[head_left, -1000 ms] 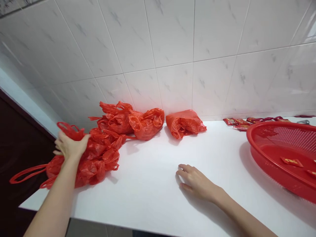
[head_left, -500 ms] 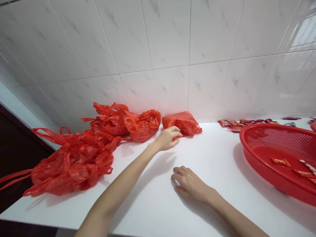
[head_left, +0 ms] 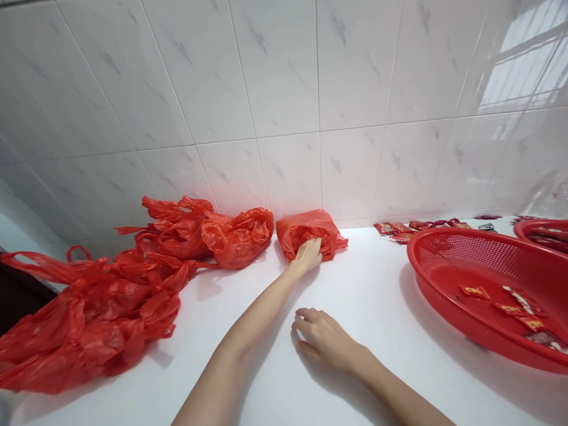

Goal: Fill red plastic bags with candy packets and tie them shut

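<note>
Against the tiled wall lies a crumpled red plastic bag (head_left: 306,222). My left hand (head_left: 308,254) reaches forward to its front, with the fingers curled into the loose plastic and their tips partly hidden. Nearer to me, my right hand (head_left: 326,340) hovers or rests just over the white table (head_left: 275,390); its fingers are loosely bent and apart, and nothing is in them. Left of the bag sits another bunched red plastic bag (head_left: 239,239).
More red plastic bags (head_left: 97,313) with loose handles are heaped on the left. At right stands a red mesh basket (head_left: 448,284) with several small packets inside. Small red packets (head_left: 402,231) lie along the wall, and a second red basket (head_left: 545,228) shows behind.
My left hand has moved forward onto the red plastic bag, and its fingers have closed into the plastic. The view has turned slightly right. My right hand has hardly moved on the table.
</note>
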Demonstrator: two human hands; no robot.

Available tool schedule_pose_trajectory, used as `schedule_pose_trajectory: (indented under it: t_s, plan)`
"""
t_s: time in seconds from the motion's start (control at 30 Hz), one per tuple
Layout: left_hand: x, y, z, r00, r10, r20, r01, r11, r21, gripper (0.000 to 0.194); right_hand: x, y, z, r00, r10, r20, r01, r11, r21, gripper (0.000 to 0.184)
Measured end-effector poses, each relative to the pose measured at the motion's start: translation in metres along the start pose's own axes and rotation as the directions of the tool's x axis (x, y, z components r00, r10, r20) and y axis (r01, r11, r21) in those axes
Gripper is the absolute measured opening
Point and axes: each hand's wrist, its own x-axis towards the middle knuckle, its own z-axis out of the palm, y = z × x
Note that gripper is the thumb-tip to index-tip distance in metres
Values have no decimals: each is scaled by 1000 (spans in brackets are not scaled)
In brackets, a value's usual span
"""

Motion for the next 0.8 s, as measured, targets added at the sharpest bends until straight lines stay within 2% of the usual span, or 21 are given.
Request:
schedule_pose_trajectory:
  t_s: [0.13, 0.23, 0.33, 0.43, 0.53, 0.67, 0.73, 0.8]
  plan:
    - [-8, -11, -12, 995, -30, -99, 15, 988, -151, 24, 2, 12, 2, 981, 104, -165, -87, 991, 104, 25]
    - [-18, -17, -23, 971, -59, -233, -22, 943, -331, 13, 3, 26, -2, 915, 265, -303, -204, 954, 220, 35]
    - [-28, -21, -29, 925, -139, -355, -79, 841, -536, 10, 4, 40, -5, 849, 367, -381, -237, 908, 345, 46]
    - [-37, -25, -34, 873, -262, -412, -137, 680, -721, 21, 4, 53, -3, 836, 374, -402, -212, 896, 391, 55]
    - [-46, -28, -43, 846, -363, -391, -177, 500, -848, 30, 6, 62, 4, 853, 335, -401, -189, 913, 362, 63]
    - [-64, -27, -59, 832, -460, -311, -200, 274, -941, 36, 12, 65, 11, 884, 336, -325, -241, 923, 299, 66]
    - [-75, -26, -65, 847, -478, -233, -189, 137, -972, 36, 15, 64, 10, 885, 330, -330, -201, 908, 367, 58]
    - [-86, -25, -67, 874, -451, -183, -167, 77, -983, 35, 18, 61, 5, 863, 353, -361, -126, 842, 524, 47]
